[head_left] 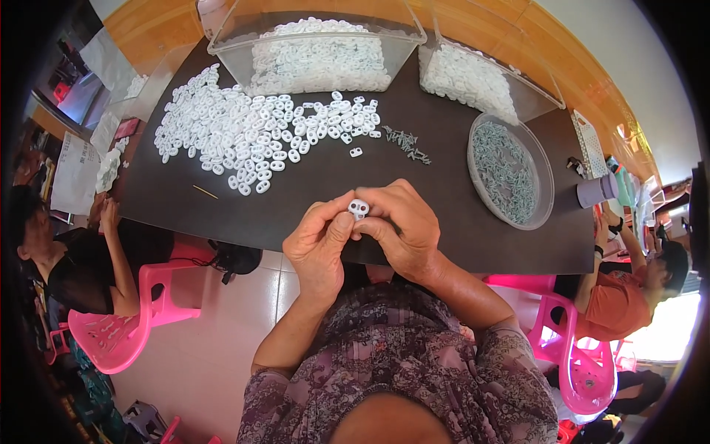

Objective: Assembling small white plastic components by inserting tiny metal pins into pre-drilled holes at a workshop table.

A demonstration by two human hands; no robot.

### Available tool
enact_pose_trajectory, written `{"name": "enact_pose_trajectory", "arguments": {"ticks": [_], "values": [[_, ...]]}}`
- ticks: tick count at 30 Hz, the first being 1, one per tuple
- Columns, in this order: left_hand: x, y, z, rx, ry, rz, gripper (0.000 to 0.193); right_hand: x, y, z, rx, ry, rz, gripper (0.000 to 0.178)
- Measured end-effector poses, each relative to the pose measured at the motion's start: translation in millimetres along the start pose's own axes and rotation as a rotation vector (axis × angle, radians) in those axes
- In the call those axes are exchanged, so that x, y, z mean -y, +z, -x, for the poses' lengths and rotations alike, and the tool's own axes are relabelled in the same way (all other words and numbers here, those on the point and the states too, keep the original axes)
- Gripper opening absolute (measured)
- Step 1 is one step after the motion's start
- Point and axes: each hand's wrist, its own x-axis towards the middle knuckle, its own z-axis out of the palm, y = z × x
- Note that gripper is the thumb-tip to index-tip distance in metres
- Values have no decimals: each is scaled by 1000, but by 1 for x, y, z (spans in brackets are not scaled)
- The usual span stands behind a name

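Observation:
In front of my chest, over the table's near edge, my left hand [319, 246] and my right hand [403, 228] meet with fingertips pinched. Between them is a small white plastic piece [359, 207] with two round holes facing up. Its lower part is hidden by my thumbs, so I cannot tell whether a screw is in it. Beyond my hands lies one loose white two-hole oval piece [356, 152], next to a wide heap of white pieces [229, 126]. A small cluster of grey screws [405, 143] lies to the right of the heap.
A transparent bin [405, 63] of white pieces stands at the back, another bin [538, 105] right of it. A round tub [549, 194] holds many screws. A purple-grey cup [596, 191] stands far right; a thin stick [205, 192] lies left. People sit at both sides by pink chairs [151, 296].

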Motion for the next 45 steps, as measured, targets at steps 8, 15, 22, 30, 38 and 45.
{"name": "enact_pose_trajectory", "arguments": {"ticks": [8,15,22,30,38,45], "values": [[1,1,3,-39,-3,-37,20,-3,2,1,4,-1,-96,32],[13,8,9,-85,120,-61,16,-1,8,6,-67,-61,-60,28],[9,12,10,-140,103,-38,15,-1,12,7,-95,-87,-36,30],[-2,16,12,-124,50,1,17,9,10,11,-76,58,-92,30],[14,9,16,-70,237,-196,20,7,18,16,-155,-81,16,24],[10,19,20,-108,232,-159,19,9,24,15,-187,-126,51,19]]}}
